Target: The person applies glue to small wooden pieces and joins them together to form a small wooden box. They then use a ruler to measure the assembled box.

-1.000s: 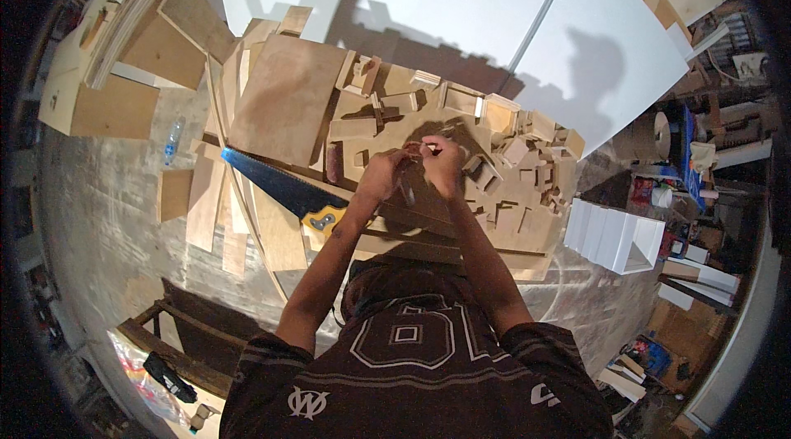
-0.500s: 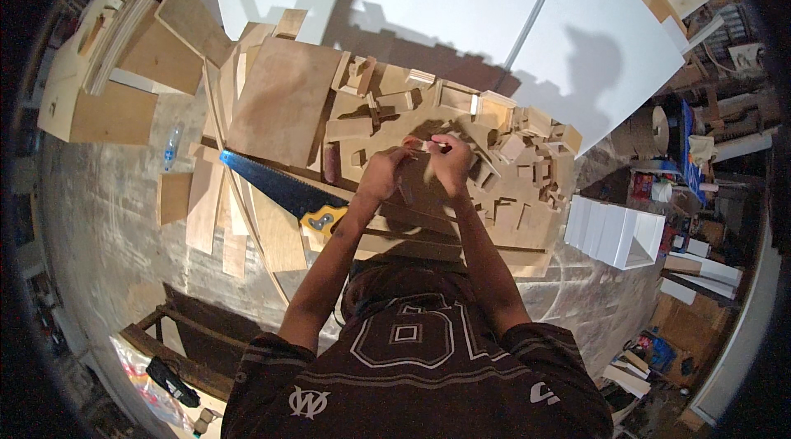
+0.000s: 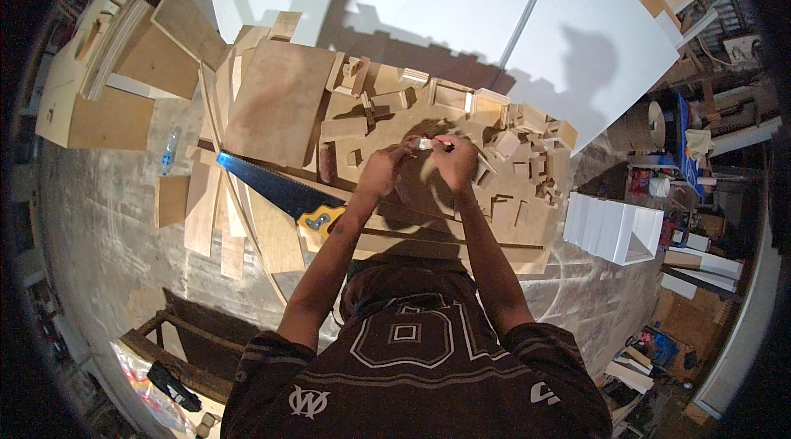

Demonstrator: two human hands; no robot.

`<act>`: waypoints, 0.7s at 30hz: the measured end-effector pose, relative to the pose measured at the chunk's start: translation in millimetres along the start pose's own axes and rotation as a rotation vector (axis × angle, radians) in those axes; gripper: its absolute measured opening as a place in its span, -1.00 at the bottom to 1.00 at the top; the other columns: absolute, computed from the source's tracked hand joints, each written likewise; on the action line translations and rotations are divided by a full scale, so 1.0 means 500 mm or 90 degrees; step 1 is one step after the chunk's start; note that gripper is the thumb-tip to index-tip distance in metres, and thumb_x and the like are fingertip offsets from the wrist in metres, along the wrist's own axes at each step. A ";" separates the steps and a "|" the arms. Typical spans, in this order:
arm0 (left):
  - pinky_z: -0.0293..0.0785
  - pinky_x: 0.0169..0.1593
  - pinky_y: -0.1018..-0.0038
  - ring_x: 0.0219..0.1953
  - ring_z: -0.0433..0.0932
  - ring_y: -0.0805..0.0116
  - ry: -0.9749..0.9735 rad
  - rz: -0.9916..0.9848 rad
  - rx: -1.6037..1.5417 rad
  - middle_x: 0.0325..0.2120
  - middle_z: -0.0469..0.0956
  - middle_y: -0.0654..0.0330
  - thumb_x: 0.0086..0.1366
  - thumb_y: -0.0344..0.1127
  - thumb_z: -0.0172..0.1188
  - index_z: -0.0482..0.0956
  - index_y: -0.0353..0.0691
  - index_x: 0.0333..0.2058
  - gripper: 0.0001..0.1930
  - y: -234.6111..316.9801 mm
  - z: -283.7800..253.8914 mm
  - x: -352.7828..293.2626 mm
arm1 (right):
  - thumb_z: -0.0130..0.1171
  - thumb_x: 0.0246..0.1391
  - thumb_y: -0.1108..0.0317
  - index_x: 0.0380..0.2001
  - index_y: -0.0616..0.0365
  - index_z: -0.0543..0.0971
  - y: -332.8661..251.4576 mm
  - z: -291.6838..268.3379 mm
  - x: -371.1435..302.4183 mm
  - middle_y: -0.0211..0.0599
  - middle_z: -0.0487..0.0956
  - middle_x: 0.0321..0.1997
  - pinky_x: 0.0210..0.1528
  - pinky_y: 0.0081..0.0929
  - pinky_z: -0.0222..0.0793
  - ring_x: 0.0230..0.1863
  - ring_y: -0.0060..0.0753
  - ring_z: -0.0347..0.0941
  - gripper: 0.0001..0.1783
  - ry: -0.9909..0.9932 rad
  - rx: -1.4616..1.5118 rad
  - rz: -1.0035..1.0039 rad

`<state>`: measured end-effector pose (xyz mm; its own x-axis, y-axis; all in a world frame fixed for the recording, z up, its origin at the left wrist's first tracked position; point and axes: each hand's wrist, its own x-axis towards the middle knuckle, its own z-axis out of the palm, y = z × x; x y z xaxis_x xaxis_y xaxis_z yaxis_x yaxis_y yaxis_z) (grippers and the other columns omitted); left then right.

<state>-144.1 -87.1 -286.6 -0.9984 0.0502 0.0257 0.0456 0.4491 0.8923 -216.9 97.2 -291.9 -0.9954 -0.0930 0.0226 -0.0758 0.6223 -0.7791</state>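
Pinching a small whitish piece (image 3: 424,143) in drawn-in fingertips, the right hand (image 3: 457,160) works close beside the left hand (image 3: 384,173), whose fingers are curled narrow; whether those grip the piece too, I can't tell. The piece sits between the hands, above the middle of the desk (image 3: 527,233). I count one saw (image 3: 268,185) with a yellow handle to the left, one big wooden panel (image 3: 276,101) at the far left, and one reddish-brown roll (image 3: 327,163). Small wooden blocks (image 3: 507,145) crowd the right, too jumbled to count. The left forearm overlaps the saw's handle end.
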 end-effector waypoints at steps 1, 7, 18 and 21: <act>0.55 0.04 0.27 -0.01 0.61 -0.04 0.017 0.021 -0.005 -0.03 0.60 -0.07 0.06 -0.66 0.10 0.59 -0.28 -0.06 -0.58 0.000 0.000 0.000 | 0.33 0.07 0.37 -0.30 0.27 0.70 -0.004 -0.003 0.000 -0.28 0.63 -0.61 -0.50 -0.52 0.44 -0.63 -0.54 0.55 -0.82 0.005 0.000 -0.006; 0.61 -0.14 0.35 -0.21 0.70 0.20 0.115 -0.052 -0.040 -0.19 0.67 -0.07 0.21 -0.53 0.20 0.60 -0.38 -0.11 -0.75 0.004 -0.017 -0.021 | 0.28 0.13 0.43 -0.24 0.33 0.66 -0.020 -0.050 -0.011 -0.20 0.66 -0.47 -0.49 -0.52 0.53 -0.50 -0.47 0.62 -0.82 -0.006 0.113 0.042; 0.56 -0.29 0.58 -0.37 0.60 0.55 0.220 -0.281 -0.457 -0.34 0.68 0.24 0.35 -0.43 0.23 0.67 -0.36 -0.15 -0.84 0.209 -0.099 -0.097 | 0.18 0.27 0.35 -0.10 0.35 0.54 -0.175 -0.269 -0.129 -0.04 0.67 -0.38 -0.45 -0.41 0.61 -0.44 -0.26 0.67 -0.74 -0.122 0.436 0.091; 0.57 -0.29 0.57 -0.38 0.59 0.53 0.176 -0.332 -0.560 -0.33 0.67 0.24 0.32 -0.45 0.25 0.66 -0.31 -0.09 -0.80 0.243 -0.107 -0.123 | 0.18 0.27 0.36 -0.09 0.34 0.54 -0.199 -0.296 -0.154 -0.06 0.67 -0.40 -0.46 -0.40 0.61 -0.46 -0.27 0.66 -0.74 -0.117 0.462 0.095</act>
<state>-78.8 -83.1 -155.6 -0.8655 -0.2164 -0.4518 -0.3206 -0.4536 0.8315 -141.6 157.5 -123.4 -0.9614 -0.2159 -0.1704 0.1793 -0.0222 -0.9835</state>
